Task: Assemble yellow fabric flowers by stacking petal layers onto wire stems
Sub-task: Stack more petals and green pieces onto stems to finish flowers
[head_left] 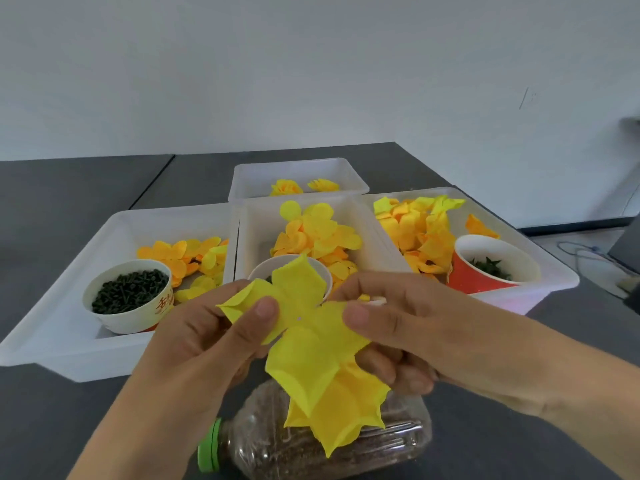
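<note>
A yellow fabric petal layer (304,327) with a small hole at its centre is held flat between both hands above the table. My left hand (207,337) pinches its left petal under the thumb. My right hand (398,327) pinches the right petal and also holds a second, lower yellow petal piece (343,410) that hangs below. No wire stem shows clearly.
Several white trays (62,341) hold loose yellow and orange petals (318,233). A paper cup of dark green pieces (130,292) stands in the left tray, a red cup (485,265) in the right one. A plastic bottle with a green cap (263,445) lies under my hands.
</note>
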Motion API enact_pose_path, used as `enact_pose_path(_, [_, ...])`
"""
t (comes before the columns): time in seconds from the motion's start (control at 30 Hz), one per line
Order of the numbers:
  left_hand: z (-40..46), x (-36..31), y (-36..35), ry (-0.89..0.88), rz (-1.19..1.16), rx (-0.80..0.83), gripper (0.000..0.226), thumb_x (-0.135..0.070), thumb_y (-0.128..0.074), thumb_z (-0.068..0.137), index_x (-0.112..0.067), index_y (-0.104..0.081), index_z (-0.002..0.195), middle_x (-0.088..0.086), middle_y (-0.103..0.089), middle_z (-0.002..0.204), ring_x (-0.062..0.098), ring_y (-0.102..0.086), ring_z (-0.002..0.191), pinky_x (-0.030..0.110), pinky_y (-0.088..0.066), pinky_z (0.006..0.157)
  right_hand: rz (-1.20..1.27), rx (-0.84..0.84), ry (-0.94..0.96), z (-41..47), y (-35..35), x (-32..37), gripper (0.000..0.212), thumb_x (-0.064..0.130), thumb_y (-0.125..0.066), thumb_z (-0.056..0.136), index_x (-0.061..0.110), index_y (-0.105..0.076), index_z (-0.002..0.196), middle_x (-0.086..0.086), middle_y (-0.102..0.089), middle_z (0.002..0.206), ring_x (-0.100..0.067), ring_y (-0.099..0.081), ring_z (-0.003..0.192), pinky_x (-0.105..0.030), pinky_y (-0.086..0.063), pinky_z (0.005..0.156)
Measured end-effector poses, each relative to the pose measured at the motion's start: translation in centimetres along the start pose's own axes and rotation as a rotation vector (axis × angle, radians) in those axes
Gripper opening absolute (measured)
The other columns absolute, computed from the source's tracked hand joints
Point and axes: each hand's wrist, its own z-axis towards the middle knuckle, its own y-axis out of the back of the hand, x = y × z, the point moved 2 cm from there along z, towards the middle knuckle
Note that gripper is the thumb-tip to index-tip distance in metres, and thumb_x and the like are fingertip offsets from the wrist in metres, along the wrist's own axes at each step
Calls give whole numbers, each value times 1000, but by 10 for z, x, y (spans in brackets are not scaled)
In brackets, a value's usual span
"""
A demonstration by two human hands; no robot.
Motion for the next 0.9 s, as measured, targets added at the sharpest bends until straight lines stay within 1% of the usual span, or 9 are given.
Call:
enact_pose_path(0.07, [0,-4,-2,-25,42,5,46,-78,-69,59,-33,-71,69,-11,-39,48,10,-27,44,17,-21,43,52,44,-30,-4,-2,-3,27,38,-65,84,14,-60,96,2,-50,56,-8,-34,41,-16,-31,42])
enact_pose_path(0.17, [-1,-8,-8,-45,43,44,50,-73,-69,63,-30,-76,88,-15,-50,50,-3,-40,43,4,-34,46,113,-5,-8,-5,-1,-5,21,23,-66,84,4,-59,89,1,-46,54,-7,-32,39,-16,-28,41])
enact_pose_path(0.23, [-1,-6,-10,-22,54,26,58,-75,-70,58,-34,-76,99,-12,-51,54,2,-36,45,6,-33,47,100,-67,51,-5,0,-4,14,22,-65,83,12,-60,74,1,-45,52,-8,-32,37,-17,-29,40])
enact_pose_path(0.33, [0,-4,-12,8,77,-33,53,-70,-69,60,-39,-74,103,10,-37,59,19,-25,54,17,-26,48,54,-153,90,-4,3,-2,25,29,-64,82,19,-56,61,1,-44,50,-9,-31,38,-17,-30,41])
enact_pose_path(0.43, [0,-7,-17,-1,106,-34,39,-68,-65,66,-38,-75,90,21,-32,61,30,-26,56,17,-29,48,44,-190,87,-6,4,-1,31,35,-61,82,16,-52,60,1,-43,50,-10,-31,39,-16,-30,41])
enact_pose_path(0.53, [-1,-9,-21,-48,159,7,29,-62,-58,75,-36,-72,75,-2,-50,54,6,-46,50,11,-41,53,20,-257,114,-8,4,0,39,42,-62,87,12,-54,63,0,-43,51,-13,-32,42,-16,-30,41])
enact_pose_path(0.63, [-2,-8,-21,-36,271,-26,42,-65,-47,78,-29,-65,67,-4,-56,58,0,-55,55,11,-43,56,-103,-335,160,-7,3,1,36,44,-49,83,23,-57,55,2,-43,50,-11,-34,43,-16,-30,42])
enact_pose_path(0.77, [-3,-8,-19,-5,281,-83,60,-58,-40,89,-5,-53,66,-1,-44,52,3,-42,48,17,-38,50,-180,-373,196,-5,0,-1,37,43,-44,84,22,-52,53,2,-41,49,-8,-35,43,-14,-31,42])
enact_pose_path(0.9, [-5,-9,-19,-12,319,-90,60,-49,-40,98,-4,-38,58,-3,-31,50,4,-26,46,9,-25,46,-158,-367,126,-6,-2,-4,47,55,-37,83,18,-47,56,-2,-44,49,-12,-34,41,-14,-31,42])
